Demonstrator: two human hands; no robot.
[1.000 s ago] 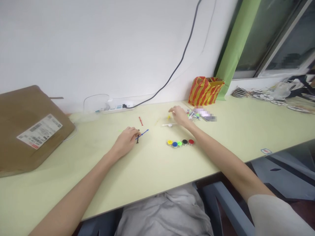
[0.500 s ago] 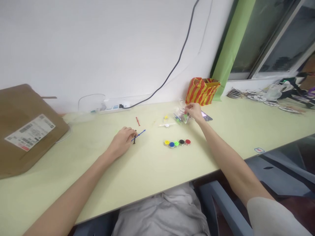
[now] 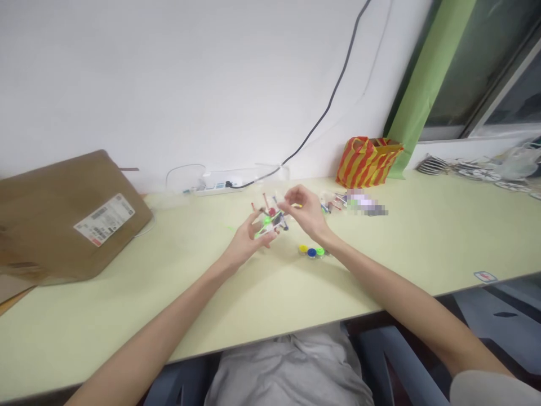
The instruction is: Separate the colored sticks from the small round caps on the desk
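Note:
My left hand (image 3: 247, 239) is curled around a loose cluster of small coloured plastic pieces (image 3: 267, 221), with green, red, blue and white parts sticking out between thumb and fingers. Close against its right side, my right hand (image 3: 307, 213) has its fingertips pinched at the cluster's edge; what they grip is too small and blurred to name. A yellow tip (image 3: 299, 206) shows by the right fingers. In front of the hands, a row of small round discs in yellow (image 3: 303, 248), blue (image 3: 311, 252) and green (image 3: 320, 251) lies on the table, its right end hidden by my right forearm.
More small coloured pieces (image 3: 329, 204) lie behind my right wrist. A cardboard box (image 3: 54, 220) stands at left. Along the wall are a power strip (image 3: 215, 185) with a black cable (image 3: 327, 107) and a red-and-yellow striped bag (image 3: 366, 163).
My right hand has come left from the clear bag of pieces to meet my left hand. My left hand now holds a coloured cluster. The camera view has turned left.

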